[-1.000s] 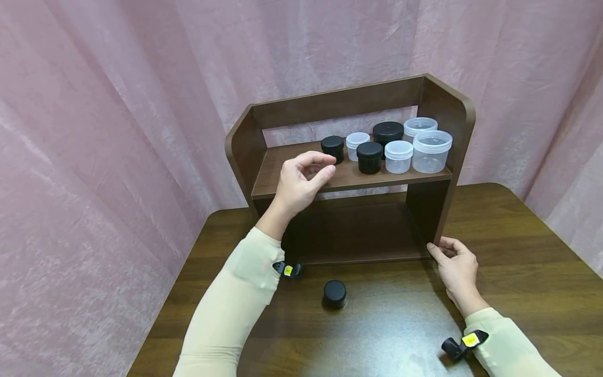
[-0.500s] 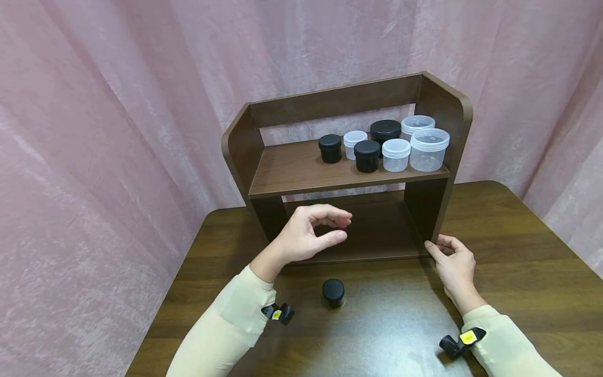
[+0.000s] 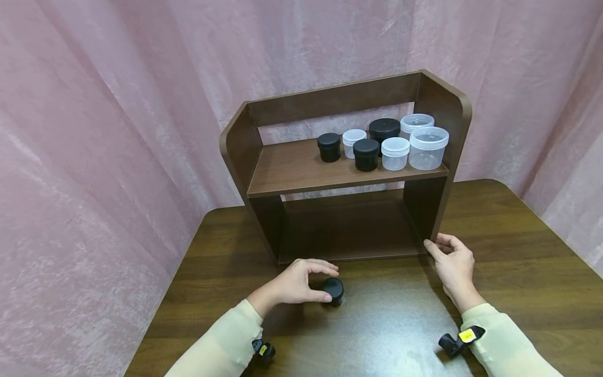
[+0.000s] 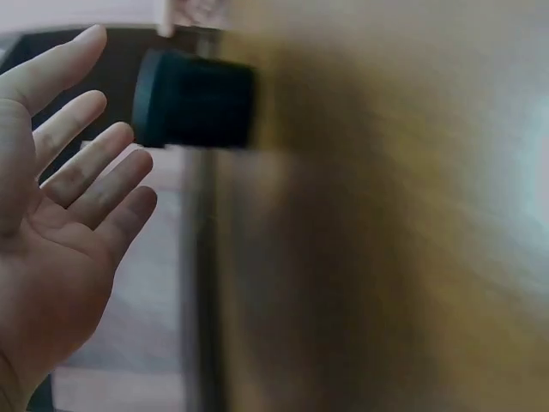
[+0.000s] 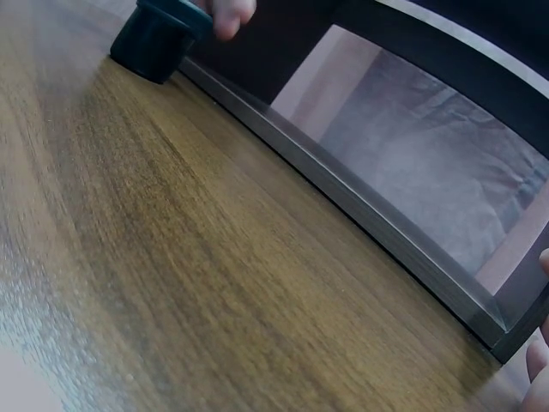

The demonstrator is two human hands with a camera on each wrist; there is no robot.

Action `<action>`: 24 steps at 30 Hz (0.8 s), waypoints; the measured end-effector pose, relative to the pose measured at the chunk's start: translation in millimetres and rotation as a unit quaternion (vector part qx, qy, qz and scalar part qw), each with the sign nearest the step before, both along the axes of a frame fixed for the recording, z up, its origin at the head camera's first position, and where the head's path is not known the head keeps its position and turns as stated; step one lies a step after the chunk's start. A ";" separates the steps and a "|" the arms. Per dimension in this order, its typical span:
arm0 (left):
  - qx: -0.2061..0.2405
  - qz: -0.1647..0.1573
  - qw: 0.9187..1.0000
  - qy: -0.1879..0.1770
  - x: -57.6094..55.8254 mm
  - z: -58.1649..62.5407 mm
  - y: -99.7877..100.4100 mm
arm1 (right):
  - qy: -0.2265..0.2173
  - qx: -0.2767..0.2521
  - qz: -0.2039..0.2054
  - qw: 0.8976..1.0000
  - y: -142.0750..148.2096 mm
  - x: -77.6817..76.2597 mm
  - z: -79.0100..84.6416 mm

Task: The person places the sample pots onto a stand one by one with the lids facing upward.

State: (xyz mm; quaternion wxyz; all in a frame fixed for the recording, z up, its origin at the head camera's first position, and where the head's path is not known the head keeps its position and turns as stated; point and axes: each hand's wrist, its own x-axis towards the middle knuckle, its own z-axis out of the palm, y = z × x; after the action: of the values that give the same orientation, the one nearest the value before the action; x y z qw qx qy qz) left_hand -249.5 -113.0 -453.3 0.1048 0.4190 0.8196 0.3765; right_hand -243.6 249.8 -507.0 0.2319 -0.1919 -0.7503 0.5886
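In the head view a small black lidded jar [image 3: 333, 291] stands upright on the table. My left hand [image 3: 301, 283] is right beside it, thumb and fingers spread apart at its left side and the thumb overlapping the jar's near edge. The left wrist view shows the fingers [image 4: 103, 184] extended and parted, near the jar [image 4: 197, 101]. My right hand [image 3: 453, 264] pinches the lower right front corner of a brown two-tier shelf [image 3: 301, 184], thumb on the front edge. Only parts of its fingers [image 5: 539, 365] appear in the right wrist view.
On the upper tier, toward the right, stand black jars [image 3: 365, 155] and clear jars with translucent lids [image 3: 426, 149], several in all. The shelf stands on a wooden table [image 3: 509, 262] before a pink curtain [image 3: 141, 104].
My left hand has come down from the upper tier, past the lower one, to the black jar on the table. My right hand stays at the shelf's corner.
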 end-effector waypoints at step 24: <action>-0.021 -0.018 0.999 0.025 -3.7 -28.8 -2.2 | 0.009 -0.009 -0.002 1.000 -0.2 -1.3 -1.2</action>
State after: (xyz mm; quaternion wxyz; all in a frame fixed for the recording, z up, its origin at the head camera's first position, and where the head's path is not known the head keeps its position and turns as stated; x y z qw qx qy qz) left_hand -253.2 -115.2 -482.1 0.1000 0.4405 0.8221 0.3467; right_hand -244.9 249.5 -508.2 0.2384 -0.1901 -0.7423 0.5966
